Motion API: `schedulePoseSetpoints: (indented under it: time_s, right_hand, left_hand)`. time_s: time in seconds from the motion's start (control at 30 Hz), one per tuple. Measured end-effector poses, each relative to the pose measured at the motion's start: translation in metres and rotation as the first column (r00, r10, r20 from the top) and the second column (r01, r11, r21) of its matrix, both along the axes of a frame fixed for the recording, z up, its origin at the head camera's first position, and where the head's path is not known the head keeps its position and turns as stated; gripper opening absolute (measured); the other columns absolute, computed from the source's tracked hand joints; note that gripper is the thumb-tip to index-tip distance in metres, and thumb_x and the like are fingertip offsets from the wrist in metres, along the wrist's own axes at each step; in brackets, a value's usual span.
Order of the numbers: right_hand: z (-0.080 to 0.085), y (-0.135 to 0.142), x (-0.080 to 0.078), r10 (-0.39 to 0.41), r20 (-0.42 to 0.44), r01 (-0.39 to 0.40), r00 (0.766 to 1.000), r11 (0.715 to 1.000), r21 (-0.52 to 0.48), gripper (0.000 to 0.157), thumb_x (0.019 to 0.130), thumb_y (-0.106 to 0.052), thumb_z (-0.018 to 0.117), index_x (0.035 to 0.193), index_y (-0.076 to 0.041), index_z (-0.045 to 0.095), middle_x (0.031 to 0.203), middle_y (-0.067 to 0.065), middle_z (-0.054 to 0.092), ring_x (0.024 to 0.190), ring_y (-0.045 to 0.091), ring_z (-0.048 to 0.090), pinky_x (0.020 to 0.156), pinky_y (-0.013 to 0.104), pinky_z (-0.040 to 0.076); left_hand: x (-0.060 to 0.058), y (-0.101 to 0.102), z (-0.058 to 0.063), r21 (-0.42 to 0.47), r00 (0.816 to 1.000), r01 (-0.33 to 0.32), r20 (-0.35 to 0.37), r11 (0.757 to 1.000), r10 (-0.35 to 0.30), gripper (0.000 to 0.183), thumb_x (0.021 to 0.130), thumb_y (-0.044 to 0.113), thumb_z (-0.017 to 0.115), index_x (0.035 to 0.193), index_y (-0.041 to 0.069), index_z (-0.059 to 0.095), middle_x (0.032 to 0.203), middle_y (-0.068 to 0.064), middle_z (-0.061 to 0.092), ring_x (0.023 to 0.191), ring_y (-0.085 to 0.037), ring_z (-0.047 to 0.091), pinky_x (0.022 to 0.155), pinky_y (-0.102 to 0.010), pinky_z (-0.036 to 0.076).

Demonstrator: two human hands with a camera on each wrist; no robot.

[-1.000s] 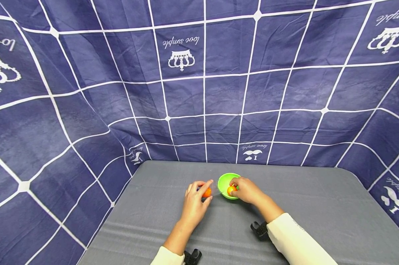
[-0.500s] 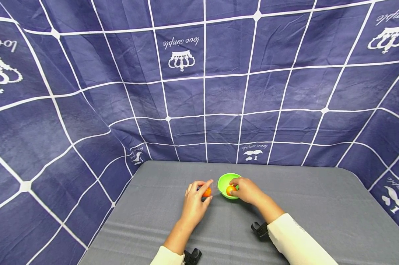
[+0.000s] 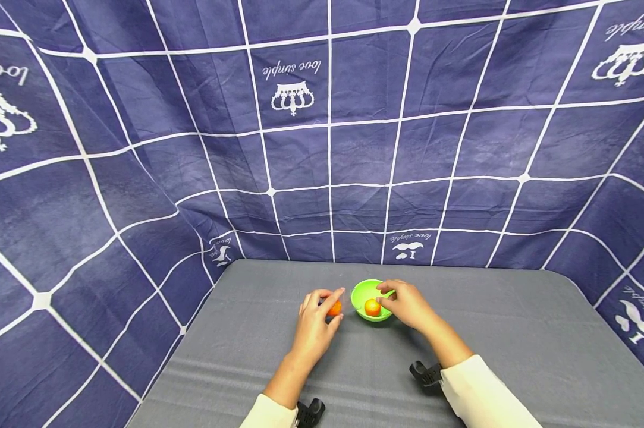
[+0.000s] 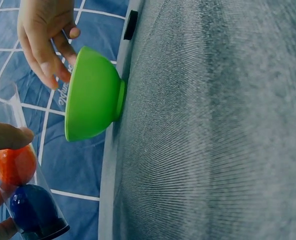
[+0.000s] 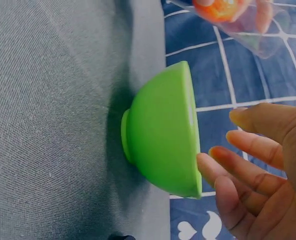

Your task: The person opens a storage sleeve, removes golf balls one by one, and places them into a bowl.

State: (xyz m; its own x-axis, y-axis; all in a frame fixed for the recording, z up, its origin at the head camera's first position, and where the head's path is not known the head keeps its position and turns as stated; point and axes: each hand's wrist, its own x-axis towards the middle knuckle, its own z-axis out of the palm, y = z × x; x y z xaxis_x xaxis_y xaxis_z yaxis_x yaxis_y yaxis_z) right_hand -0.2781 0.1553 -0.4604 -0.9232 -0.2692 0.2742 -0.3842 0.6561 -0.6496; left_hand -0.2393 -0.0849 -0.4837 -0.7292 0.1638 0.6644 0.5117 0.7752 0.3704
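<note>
In the head view, a small green bowl [image 3: 360, 291] stands upright on the grey surface with an orange ball [image 3: 372, 307] inside. Above the bowl's right rim is my right hand [image 3: 410, 306], its fingers parted and holding nothing. In the right wrist view those fingertips [image 5: 236, 116] hover by the bowl's mouth. My left hand [image 3: 312, 333] grips a clear tube [image 4: 7, 102] left of the bowl, leaning towards it. Through its wall show another orange ball [image 4: 15, 165] and, beneath it, a dark blue ball [image 4: 33, 205]. The bowl's side hides its contents from both wrist cameras.
A grey cloth-covered table [image 3: 236, 333] extends around the bowl. Behind and beside it hangs a navy curtain [image 3: 364, 148] with white grid lines. Black wrist mounts [image 3: 424, 374] sit at both cream sleeves [image 3: 484, 392].
My right hand has let go of the orange ball, leaving it in the bowl, and has drawn back slightly to the right with fingers spreading. The left hand has stayed nearly still.
</note>
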Motion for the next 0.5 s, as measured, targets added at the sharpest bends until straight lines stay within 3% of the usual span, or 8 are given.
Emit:
schedulePoseSetpoints:
  time_s: [0.27, 0.5]
  right_hand:
    - [0.001, 0.004, 0.011, -0.030, -0.028, 0.027, 0.999, 0.992, -0.123, 0.021, 0.090, -0.011, 0.072, 0.110, -0.003, 0.072, 0.104, 0.010, 0.072, 0.089, 0.020, 0.069, 0.076, 0.026, 0.054]
    - [-0.001, 0.004, 0.024, 0.015, -0.012, -0.018, 1.000, 0.966, -0.257, 0.024, 0.093, -0.010, 0.070, 0.115, -0.001, 0.072, 0.111, 0.009, 0.073, 0.097, 0.012, 0.066, 0.081, 0.025, 0.055]
  left_hand:
    - [-0.001, 0.000, 0.004, -0.014, 1.000, -0.002, -0.015, 1.000, 0.001, 0.063, 0.072, 0.010, 0.090, 0.128, 0.029, 0.069, 0.112, -0.004, 0.065, 0.107, -0.025, 0.061, 0.090, -0.043, 0.047]
    - [-0.001, 0.000, 0.006, -0.087, 0.998, -0.003, -0.065, 0.996, -0.003, 0.063, 0.071, 0.010, 0.090, 0.127, 0.029, 0.070, 0.112, -0.004, 0.065, 0.107, -0.025, 0.060, 0.091, -0.043, 0.047]
